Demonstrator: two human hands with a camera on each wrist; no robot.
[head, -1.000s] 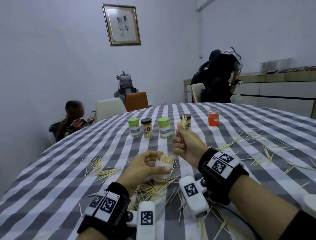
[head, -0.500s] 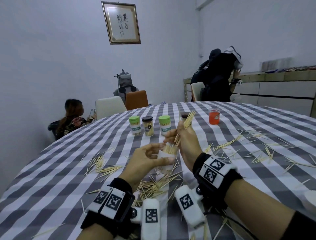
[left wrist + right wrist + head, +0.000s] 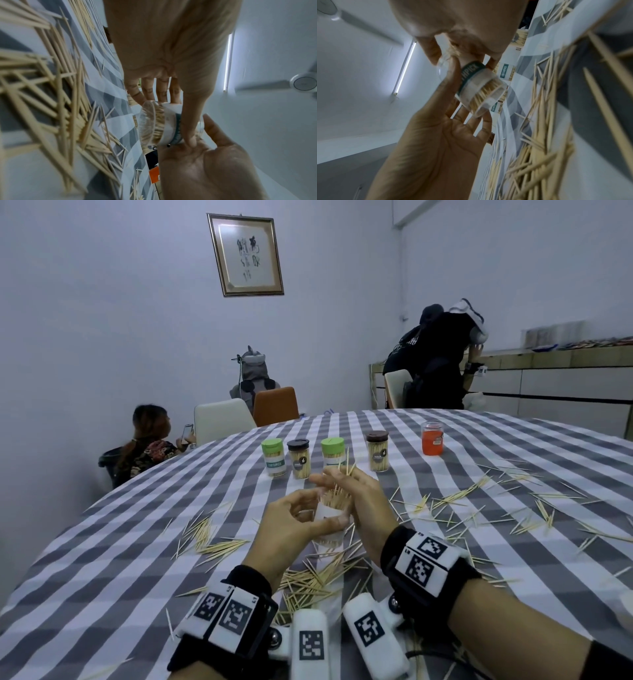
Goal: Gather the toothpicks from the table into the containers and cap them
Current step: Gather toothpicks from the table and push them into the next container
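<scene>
My left hand point(image 3: 291, 523) grips a clear, uncapped toothpick container point(image 3: 330, 517) with a white label, held just above the striped table point(image 3: 130, 549). The right hand point(image 3: 359, 494) curls over its mouth around a bundle of toothpicks point(image 3: 337, 498) whose tips stick up past the fingers. In the left wrist view my thumb lies across the container point(image 3: 164, 125). The right wrist view shows its green TOOTHPICK band point(image 3: 479, 86) and the picks packed inside. A loose pile of toothpicks point(image 3: 315, 577) lies below my hands.
Capped containers stand in a row behind: green lid point(image 3: 273, 457), black lid point(image 3: 298, 458), green lid point(image 3: 332, 451), brown lid point(image 3: 377, 450), and an orange jar point(image 3: 432, 437). More toothpicks lie scattered right point(image 3: 455, 498) and left point(image 3: 205, 539). People and chairs are beyond the table.
My right hand came down from in front of the row with its bundle and closed over the container's mouth. The left hand kept hold of the container.
</scene>
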